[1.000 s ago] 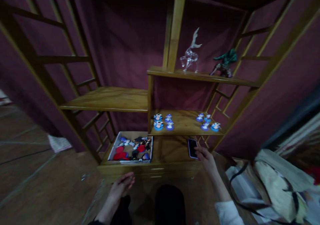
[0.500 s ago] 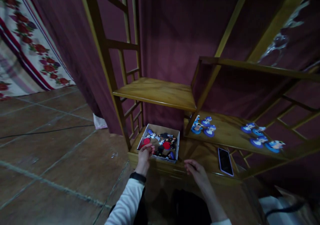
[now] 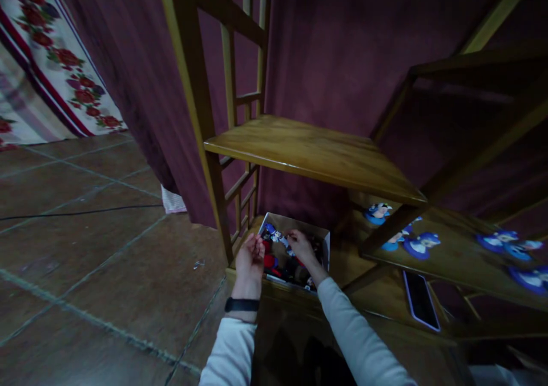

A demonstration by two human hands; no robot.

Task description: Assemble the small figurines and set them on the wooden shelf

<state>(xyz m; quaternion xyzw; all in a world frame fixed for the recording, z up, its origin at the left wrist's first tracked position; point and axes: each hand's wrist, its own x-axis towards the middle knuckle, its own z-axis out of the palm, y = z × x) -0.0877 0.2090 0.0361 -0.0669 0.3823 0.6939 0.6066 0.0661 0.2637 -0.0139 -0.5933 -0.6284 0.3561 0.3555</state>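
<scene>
An open cardboard box (image 3: 327, 250) on the low shelf holds several small figurines, with blue, white, red and black parts. My right hand (image 3: 303, 249) reaches into the box from the right, its fingertips pinched at a blue-and-white figurine (image 3: 278, 236) near the back left. The fingers hide part of what they touch. By the box's front left corner is my left hand (image 3: 251, 260), palm turned up and fingers loosely curled but apart, with nothing seen in it. A red round piece (image 3: 269, 260) lies in the box just right of the left hand.
A wooden shelf board (image 3: 308, 152) overhangs the box. Several blue-based figurines (image 3: 422, 243) stand on the right-hand shelf, partly behind a wooden post (image 3: 387, 229). A phone (image 3: 422, 300) lies on the lower board. Left of the cabinet, a black cable (image 3: 85, 212) crosses the tiled floor.
My right hand has moved left and forward, from in front of the shelf into the box. My left hand stays beside the box's front left corner. The view has shifted closer to the cabinet.
</scene>
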